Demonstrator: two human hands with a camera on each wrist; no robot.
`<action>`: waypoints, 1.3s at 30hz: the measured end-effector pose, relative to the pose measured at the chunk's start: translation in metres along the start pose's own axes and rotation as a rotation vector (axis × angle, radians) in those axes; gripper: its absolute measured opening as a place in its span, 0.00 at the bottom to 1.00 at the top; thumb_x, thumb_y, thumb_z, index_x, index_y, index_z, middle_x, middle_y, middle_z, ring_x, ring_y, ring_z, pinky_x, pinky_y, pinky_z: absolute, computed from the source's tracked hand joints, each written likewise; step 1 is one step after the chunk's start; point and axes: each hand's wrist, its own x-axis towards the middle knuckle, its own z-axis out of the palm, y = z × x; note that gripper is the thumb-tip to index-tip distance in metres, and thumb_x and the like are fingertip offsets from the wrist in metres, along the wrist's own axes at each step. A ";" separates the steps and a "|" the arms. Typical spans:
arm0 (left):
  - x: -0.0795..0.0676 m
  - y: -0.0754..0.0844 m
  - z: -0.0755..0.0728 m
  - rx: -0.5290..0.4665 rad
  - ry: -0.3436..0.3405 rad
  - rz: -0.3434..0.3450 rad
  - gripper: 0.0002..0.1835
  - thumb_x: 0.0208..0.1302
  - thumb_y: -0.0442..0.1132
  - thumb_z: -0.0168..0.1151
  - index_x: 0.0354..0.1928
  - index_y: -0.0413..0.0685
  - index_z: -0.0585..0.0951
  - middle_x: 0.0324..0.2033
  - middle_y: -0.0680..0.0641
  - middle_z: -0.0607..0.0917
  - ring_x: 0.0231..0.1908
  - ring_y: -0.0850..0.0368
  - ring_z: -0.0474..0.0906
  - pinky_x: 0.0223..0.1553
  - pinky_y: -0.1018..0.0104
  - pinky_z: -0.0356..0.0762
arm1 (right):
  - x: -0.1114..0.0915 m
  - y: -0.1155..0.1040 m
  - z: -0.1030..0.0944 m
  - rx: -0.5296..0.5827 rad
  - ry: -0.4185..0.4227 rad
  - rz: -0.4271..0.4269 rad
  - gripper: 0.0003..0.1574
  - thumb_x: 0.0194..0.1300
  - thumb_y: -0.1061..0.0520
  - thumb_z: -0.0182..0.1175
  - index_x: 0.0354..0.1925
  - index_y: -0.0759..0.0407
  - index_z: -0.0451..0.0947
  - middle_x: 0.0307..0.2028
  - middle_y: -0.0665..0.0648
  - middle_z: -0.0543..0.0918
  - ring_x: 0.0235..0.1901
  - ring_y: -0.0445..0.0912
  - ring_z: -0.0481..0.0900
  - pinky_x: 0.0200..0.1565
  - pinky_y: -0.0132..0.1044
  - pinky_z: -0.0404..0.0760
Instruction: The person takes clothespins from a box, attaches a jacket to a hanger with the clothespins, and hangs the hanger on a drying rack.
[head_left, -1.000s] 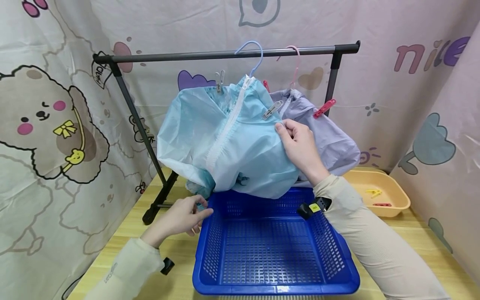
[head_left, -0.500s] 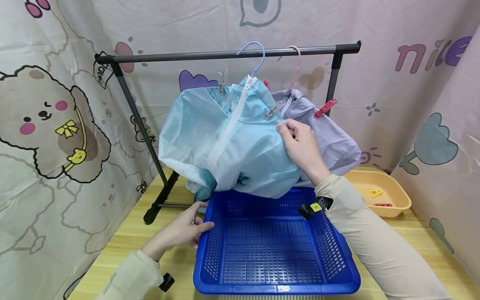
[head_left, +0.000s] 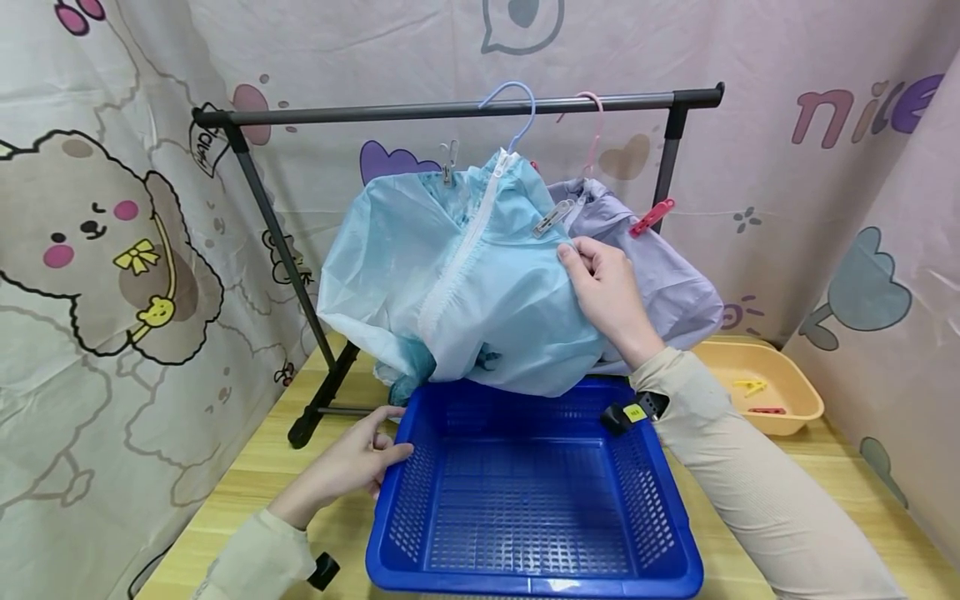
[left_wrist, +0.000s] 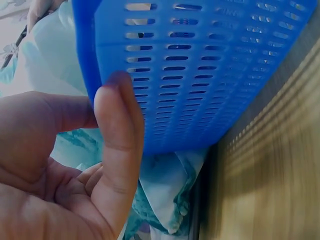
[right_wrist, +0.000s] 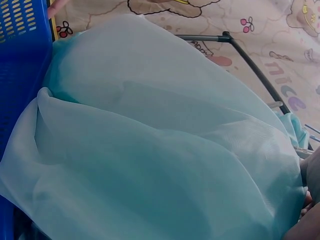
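A light blue zip-up jacket [head_left: 517,292] hangs from a blue hanger [head_left: 521,125]. My right hand [head_left: 611,287] pinches the cloth at its right shoulder, just below a clear clothespin [head_left: 553,218]. A second clear clothespin [head_left: 448,162] stands on the other shoulder. Below the jacket is a blue plastic basket [head_left: 525,587] with slotted sides. My left hand [head_left: 356,458] grips the basket's left rim between thumb and fingers; the left wrist view shows the basket wall [left_wrist: 200,65] right at the fingertips. In the right wrist view the jacket's cloth [right_wrist: 150,165] fills most of the picture.
A black rack [head_left: 352,112] carries the hangers. Behind the jacket hangs a lilac garment [head_left: 667,292] on a pink hanger [head_left: 596,133], with a red clothespin [head_left: 652,217] on it. A yellow tray [head_left: 802,396] with several small clothespins stands at the right on the wooden table [head_left: 255,508].
My left hand has gone from beside the basket to its rim, and the basket has shifted a little left and nearer. The right hand stays at the jacket's shoulder.
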 end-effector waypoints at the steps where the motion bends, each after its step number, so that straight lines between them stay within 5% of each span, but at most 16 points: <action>1: -0.001 -0.001 -0.002 -0.004 -0.001 0.000 0.38 0.79 0.41 0.63 0.81 0.40 0.56 0.29 0.46 0.86 0.19 0.56 0.80 0.21 0.60 0.83 | 0.000 0.000 0.000 0.001 0.000 0.000 0.18 0.82 0.49 0.58 0.44 0.61 0.86 0.16 0.33 0.74 0.28 0.40 0.76 0.34 0.33 0.70; 16: -0.015 -0.015 -0.028 0.002 0.029 0.000 0.37 0.79 0.41 0.62 0.81 0.39 0.57 0.29 0.47 0.86 0.19 0.59 0.78 0.20 0.66 0.75 | 0.002 0.001 -0.004 0.010 -0.002 0.015 0.21 0.83 0.48 0.57 0.46 0.63 0.86 0.16 0.33 0.73 0.31 0.40 0.76 0.35 0.32 0.70; 28: -0.027 -0.032 -0.056 0.000 0.077 -0.012 0.39 0.81 0.39 0.60 0.82 0.34 0.53 0.40 0.38 0.91 0.34 0.46 0.91 0.32 0.56 0.89 | 0.002 0.000 -0.005 0.008 -0.005 0.015 0.21 0.83 0.48 0.57 0.44 0.63 0.86 0.15 0.36 0.68 0.28 0.40 0.72 0.33 0.34 0.68; 39: -0.040 -0.039 -0.080 0.090 0.133 -0.044 0.38 0.82 0.38 0.58 0.82 0.33 0.53 0.36 0.40 0.89 0.30 0.49 0.89 0.30 0.59 0.86 | 0.002 0.002 -0.004 0.012 -0.003 0.017 0.20 0.83 0.48 0.57 0.42 0.62 0.85 0.15 0.39 0.66 0.27 0.41 0.70 0.33 0.34 0.67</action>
